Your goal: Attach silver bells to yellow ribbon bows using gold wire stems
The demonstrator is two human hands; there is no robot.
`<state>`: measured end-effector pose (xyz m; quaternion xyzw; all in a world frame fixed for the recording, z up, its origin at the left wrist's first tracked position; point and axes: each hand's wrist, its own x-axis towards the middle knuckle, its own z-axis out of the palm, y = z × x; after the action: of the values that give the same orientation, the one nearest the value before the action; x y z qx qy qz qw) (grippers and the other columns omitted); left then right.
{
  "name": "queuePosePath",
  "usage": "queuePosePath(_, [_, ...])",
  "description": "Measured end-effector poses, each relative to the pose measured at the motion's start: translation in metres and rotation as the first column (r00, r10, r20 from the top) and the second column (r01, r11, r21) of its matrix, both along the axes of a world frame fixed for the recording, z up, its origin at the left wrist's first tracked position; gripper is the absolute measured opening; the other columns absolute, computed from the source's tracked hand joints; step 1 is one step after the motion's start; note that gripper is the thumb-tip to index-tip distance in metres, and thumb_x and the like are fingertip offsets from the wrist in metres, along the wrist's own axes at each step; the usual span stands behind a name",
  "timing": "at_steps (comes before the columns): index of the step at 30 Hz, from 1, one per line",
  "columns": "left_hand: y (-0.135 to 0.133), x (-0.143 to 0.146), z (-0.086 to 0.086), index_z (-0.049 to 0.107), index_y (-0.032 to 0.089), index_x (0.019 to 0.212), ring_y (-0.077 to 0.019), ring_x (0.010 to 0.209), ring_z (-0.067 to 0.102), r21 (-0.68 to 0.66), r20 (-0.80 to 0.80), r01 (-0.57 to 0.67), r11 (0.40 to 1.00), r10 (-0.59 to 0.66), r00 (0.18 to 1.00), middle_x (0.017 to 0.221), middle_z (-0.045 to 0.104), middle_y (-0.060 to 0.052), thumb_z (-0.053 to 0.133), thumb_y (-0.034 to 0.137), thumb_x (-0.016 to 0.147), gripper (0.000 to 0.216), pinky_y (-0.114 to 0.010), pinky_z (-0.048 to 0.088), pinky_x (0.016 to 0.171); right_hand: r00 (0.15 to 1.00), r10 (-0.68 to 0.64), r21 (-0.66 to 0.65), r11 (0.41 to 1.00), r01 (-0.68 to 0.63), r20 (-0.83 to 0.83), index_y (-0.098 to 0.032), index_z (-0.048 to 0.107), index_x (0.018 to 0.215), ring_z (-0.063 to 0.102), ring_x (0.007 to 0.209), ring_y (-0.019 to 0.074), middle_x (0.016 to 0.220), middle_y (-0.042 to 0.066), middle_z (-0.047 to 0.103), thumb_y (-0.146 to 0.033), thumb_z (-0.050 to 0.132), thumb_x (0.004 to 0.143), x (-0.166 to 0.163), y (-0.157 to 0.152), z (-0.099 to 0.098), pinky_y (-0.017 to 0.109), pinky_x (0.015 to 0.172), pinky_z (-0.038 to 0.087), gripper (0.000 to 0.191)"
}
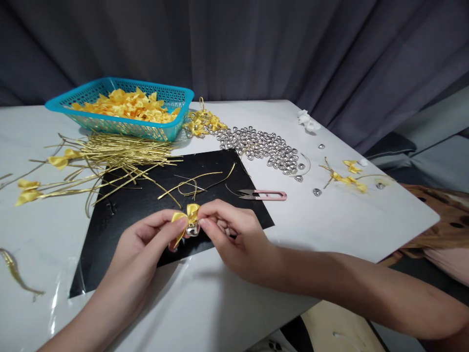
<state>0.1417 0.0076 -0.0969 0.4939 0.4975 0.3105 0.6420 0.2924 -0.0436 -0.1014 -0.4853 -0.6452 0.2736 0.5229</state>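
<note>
Over a black mat (106,244), a person's left hand (146,242) is pinching a yellow bow (192,210) with a silver bead (192,230) below it, while the right hand (240,234) is gripping the bow's edge; pink scissors (269,195) are lying nearby.

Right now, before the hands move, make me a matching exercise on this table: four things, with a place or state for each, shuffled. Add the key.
1. Left hand
2. Basket
3. Snips
4. Gold wires

A. Pink-handled, across the right edge of the black mat
B. Strewn just in front of a turquoise container
C. Pinching a yellow bow
D. Filled with yellow ribbon pieces

Pairs: 1-C, 2-D, 3-A, 4-B
</note>
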Motion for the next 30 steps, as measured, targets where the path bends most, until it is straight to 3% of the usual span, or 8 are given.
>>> queuePosePath(8, [0.002,0.0,0.005,0.06,0.022,0.048,-0.0094,0.05,0.036,0.005,0.054,-0.009,1.0,0.008,0.998,0.05,0.045,0.005,0.075,0.042,0.059,0.027,-0.016,0.034,0.045,1.0,-0.012,-0.076,0.997,0.01,-0.02,-0.015,0.053,0.082,0.032,0.048,0.0039,0.059,-0.006,0.04,-0.013,0.046,0.088,-0.001,-0.001,0.003,0.016,0.045,0.029,0.009])
queuePosePath(13, [0.002,0.002,0.01,0.061,0.022,0.047,-0.0094,0.049,0.038,-0.007,0.07,0.014,1.0,-0.014,0.997,0.05,0.048,0.004,0.073,0.04,0.057,0.024,-0.016,0.037,0.045,1.0,0.008,-0.007,1.0,-0.008,-0.023,-0.013,0.053,0.08,0.032,0.045,0.0031,0.057,-0.007,0.038,-0.01,0.047,0.086,0.0,-0.004,0.009,0.015,0.043,0.03,0.009])
queuePosePath(16, [0.002,0.002,0.009,0.064,0.023,0.049,-0.0099,0.049,0.04,-0.024,0.044,-0.012,1.0,0.013,0.999,0.05,0.05,0.004,0.072,0.04,0.056,0.02,-0.017,0.037,0.045,0.999,-0.022,0.078,0.997,0.019,0.031,-0.013,0.054,0.079,0.034,0.045,0.0033,0.057,-0.006,0.041,-0.008,0.047,0.084,0.002,-0.005,0.011,0.015,0.046,0.034,0.01])
queuePosePath(21, [0.002,0.003,0.006,0.062,0.024,0.049,-0.011,0.051,0.041,-0.004,0.022,-0.011,1.0,0.011,1.0,0.051,0.051,0.005,0.072,0.04,0.057,0.021,-0.018,0.037,0.047,0.976,-0.087,0.204,0.978,0.046,0.198,-0.013,0.057,0.08,0.04,0.049,0.0045,0.067,-0.002,0.058,-0.005,0.046,0.083,0.006,-0.004,0.013,0.016,0.053,0.039,0.014])
queuePosePath(26, [0.001,0.003,0.006,0.059,0.024,0.049,-0.0112,0.054,0.039,-0.011,0.005,-0.005,1.0,0.006,1.0,0.052,0.049,0.006,0.071,0.04,0.061,0.023,-0.019,0.035,0.05,0.949,-0.081,0.198,0.98,0.02,0.304,-0.013,0.058,0.08,0.051,0.059,0.0069,0.074,0.001,0.065,-0.006,0.046,0.084,0.008,-0.003,0.014,0.016,0.058,0.041,0.015])
queuePosePath(30, [0.001,0.002,0.006,0.059,0.024,0.05,-0.012,0.055,0.039,-0.01,-0.004,0.004,1.0,-0.004,1.0,0.052,0.05,0.006,0.071,0.04,0.061,0.023,-0.02,0.034,0.051,0.943,-0.104,0.169,0.984,0.051,0.317,-0.014,0.059,0.081,0.047,0.053,0.0069,0.069,0.0,0.062,-0.008,0.045,0.085,0.008,-0.003,0.014,0.017,0.053,0.039,0.015])
